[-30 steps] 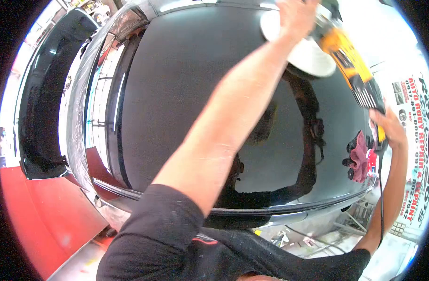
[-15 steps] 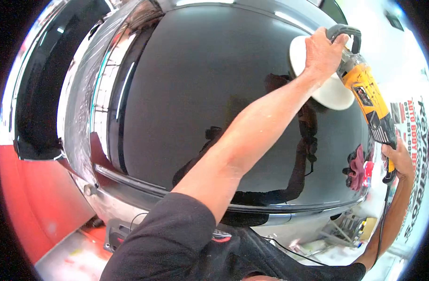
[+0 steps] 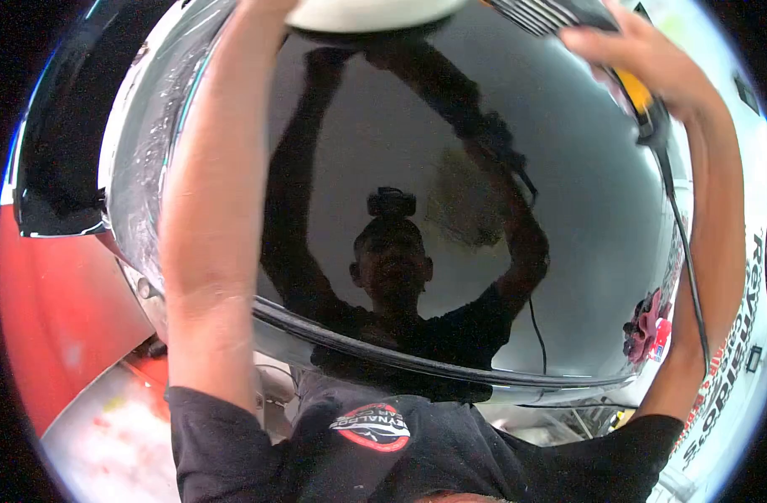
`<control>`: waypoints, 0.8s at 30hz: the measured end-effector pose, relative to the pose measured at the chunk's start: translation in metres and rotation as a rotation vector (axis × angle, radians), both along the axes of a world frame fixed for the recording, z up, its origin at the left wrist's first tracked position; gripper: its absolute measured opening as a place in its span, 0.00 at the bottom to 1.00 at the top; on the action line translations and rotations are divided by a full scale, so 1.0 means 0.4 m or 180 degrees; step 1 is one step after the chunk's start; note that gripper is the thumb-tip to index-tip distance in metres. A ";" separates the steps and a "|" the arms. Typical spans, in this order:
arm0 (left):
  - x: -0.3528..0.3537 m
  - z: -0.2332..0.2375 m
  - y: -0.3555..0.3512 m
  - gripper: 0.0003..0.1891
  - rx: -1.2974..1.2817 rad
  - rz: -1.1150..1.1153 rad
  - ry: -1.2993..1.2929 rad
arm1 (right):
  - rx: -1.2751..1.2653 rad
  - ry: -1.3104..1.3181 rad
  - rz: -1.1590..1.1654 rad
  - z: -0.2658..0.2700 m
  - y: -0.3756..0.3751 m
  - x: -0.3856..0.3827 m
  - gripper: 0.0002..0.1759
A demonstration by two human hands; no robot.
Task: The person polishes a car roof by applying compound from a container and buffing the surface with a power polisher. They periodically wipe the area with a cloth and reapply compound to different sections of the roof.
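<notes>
My right hand [image 3: 655, 63] is closed round the rear grip of a yellow and black polisher [image 3: 547, 15] at the top right. Its white round pad [image 3: 379, 17] shows at the top edge, low over the glossy black car panel [image 3: 584, 201]. My left forearm [image 3: 216, 168] reaches up to the top edge beside the pad; the hand itself is cut off there. The tool's front part lies outside the view too. A black cord [image 3: 689, 272] hangs from the grip along my right arm. The panel mirrors my arms and head.
Clear plastic sheeting [image 3: 136, 159] covers the bodywork left of the panel. Beyond it are a black part [image 3: 61, 134] and a red surface [image 3: 73, 327]. A maroon cloth [image 3: 641, 329] and a red-and-white item [image 3: 662, 339] are at the panel's right edge. A lettered wall [image 3: 731, 360] stands at right.
The polisher and both arms have moved from the right side leftward and up, out to the top edge. My left hand, earlier on the front handle, has left the view.
</notes>
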State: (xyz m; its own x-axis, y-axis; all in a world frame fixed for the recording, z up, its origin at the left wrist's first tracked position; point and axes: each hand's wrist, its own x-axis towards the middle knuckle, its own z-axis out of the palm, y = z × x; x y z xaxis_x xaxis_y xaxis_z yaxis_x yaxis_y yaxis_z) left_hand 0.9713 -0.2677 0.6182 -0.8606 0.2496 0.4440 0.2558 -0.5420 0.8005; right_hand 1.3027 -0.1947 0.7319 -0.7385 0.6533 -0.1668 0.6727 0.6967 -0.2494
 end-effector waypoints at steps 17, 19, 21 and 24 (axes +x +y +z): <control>0.699 0.113 0.100 0.21 -0.0593 -0.1212 0.0635 | -0.0962 0.1076 -0.2163 0.063 -0.238 0.751 0.55; 0.846 0.114 0.118 0.22 -0.0298 -0.1423 0.0721 | -0.1137 0.1045 -0.2652 0.082 -0.320 0.928 0.56; 0.999 0.152 0.078 0.23 -0.0322 -0.2107 0.0387 | -0.1145 0.1279 -0.2856 0.078 -0.413 1.041 0.55; 1.103 0.152 0.030 0.28 -0.0692 -0.3051 0.0076 | -0.1131 0.1250 -0.3406 0.066 -0.514 1.144 0.54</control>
